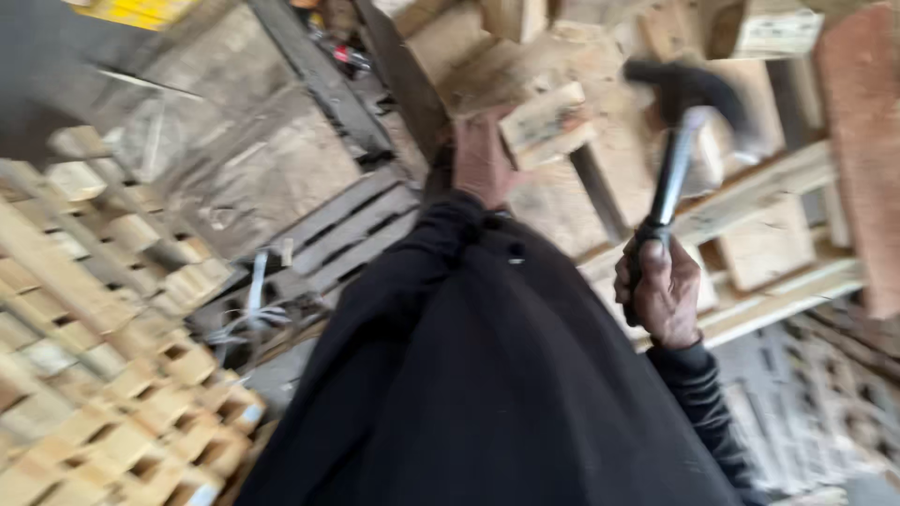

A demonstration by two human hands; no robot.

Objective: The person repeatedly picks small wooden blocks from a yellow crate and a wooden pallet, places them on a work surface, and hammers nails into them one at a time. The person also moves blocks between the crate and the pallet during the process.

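My right hand (662,290) grips the dark handle of a claw hammer (682,120), raised with its black head up at the top right. My left hand (483,159), at the end of a black sleeve, holds a small wooden block (544,124) against a wooden pallet (750,201) in front of me. The picture is blurred by motion, so fine detail of the fingers is lost. My black sleeve and jacket fill the lower middle of the view.
A tall stack of wooden pallets (103,356) fills the left side. A dark flat pallet (347,230) lies on the concrete floor (253,169), with white strapping (255,300) beside it. More pallets lean at the lower right (816,403).
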